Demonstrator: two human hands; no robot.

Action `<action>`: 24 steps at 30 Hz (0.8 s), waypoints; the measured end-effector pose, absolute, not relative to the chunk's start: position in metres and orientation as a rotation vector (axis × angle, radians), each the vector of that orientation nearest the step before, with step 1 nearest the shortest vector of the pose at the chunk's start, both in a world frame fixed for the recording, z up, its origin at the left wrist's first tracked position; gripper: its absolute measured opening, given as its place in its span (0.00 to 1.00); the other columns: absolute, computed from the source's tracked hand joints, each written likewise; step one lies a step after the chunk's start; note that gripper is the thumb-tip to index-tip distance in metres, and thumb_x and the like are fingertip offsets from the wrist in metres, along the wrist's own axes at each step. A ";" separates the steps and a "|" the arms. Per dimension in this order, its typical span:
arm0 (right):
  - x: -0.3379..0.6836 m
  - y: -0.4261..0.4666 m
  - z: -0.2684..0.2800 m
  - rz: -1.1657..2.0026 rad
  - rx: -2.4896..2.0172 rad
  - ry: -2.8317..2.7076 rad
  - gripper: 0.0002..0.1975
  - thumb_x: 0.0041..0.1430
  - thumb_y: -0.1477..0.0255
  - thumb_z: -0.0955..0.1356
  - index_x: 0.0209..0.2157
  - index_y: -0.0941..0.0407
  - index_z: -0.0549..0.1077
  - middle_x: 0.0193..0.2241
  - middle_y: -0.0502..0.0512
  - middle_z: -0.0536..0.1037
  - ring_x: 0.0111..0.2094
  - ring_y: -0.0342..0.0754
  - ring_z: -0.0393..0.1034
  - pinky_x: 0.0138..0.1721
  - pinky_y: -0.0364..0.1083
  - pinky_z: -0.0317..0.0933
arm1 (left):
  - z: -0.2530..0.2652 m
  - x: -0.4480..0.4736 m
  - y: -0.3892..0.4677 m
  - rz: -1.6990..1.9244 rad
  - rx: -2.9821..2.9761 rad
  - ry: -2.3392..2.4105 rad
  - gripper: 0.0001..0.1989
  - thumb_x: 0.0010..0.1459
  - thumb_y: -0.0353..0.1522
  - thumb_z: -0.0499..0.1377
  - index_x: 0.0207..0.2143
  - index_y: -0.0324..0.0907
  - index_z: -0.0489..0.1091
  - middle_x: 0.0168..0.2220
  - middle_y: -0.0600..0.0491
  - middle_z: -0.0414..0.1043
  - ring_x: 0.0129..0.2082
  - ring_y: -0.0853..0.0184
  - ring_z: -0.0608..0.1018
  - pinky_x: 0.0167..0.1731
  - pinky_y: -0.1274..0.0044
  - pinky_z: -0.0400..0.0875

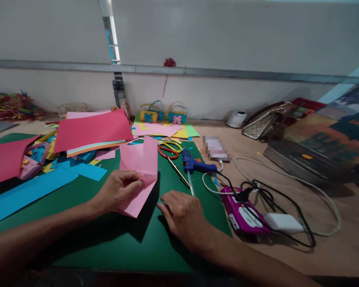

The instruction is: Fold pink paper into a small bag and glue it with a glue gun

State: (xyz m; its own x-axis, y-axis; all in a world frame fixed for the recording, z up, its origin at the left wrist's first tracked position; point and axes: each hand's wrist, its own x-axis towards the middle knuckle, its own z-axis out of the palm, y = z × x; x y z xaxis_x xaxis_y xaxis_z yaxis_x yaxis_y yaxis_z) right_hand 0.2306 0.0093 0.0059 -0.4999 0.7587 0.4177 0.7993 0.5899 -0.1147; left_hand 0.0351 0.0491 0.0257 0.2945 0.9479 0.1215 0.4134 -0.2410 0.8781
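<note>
My left hand [119, 189] pinches a folded sheet of pink paper [139, 163] between thumb and fingers, above the green mat [107, 247]. Creases run across the paper, and one strip of it stands up at the top. To its right, my right hand [184, 213] hovers low over the mat, fingers curved and the thumb slightly apart, holding nothing. Just beyond that hand lie a slim pen-like tool [179, 172], a blue glue gun [194, 163] with a clear glue stick, and scissors [169, 150] with red handles beside a yellow-handled pair [174, 146].
Coloured sheets [92, 129] and blue paper strips [32, 189] spread over the left side. Small paper bags [177, 117] stand at the back. On the right are a purple power strip [242, 211], tangled cables, a white adapter [284, 222], a pixelated phone-like object [215, 148] and a handbag [265, 121].
</note>
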 end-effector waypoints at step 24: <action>0.231 0.014 0.002 -0.022 -1.086 -2.422 0.04 0.58 0.76 0.64 0.29 0.58 0.69 0.25 0.53 0.73 0.27 0.45 0.63 0.32 0.44 0.53 | 0.013 0.027 0.054 0.895 1.297 1.021 0.13 0.50 0.39 0.60 0.22 0.37 0.66 0.18 0.59 0.60 0.17 0.77 0.59 0.18 0.84 0.54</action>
State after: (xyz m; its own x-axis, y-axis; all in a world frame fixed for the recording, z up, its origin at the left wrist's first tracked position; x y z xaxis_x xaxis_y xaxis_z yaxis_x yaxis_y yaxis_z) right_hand 0.2311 0.0138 0.0023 -0.5681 0.6994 0.4336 0.7073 0.6844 -0.1773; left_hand 0.0265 0.0536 0.0130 0.3191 0.9435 -0.0894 0.0345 0.0827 0.9960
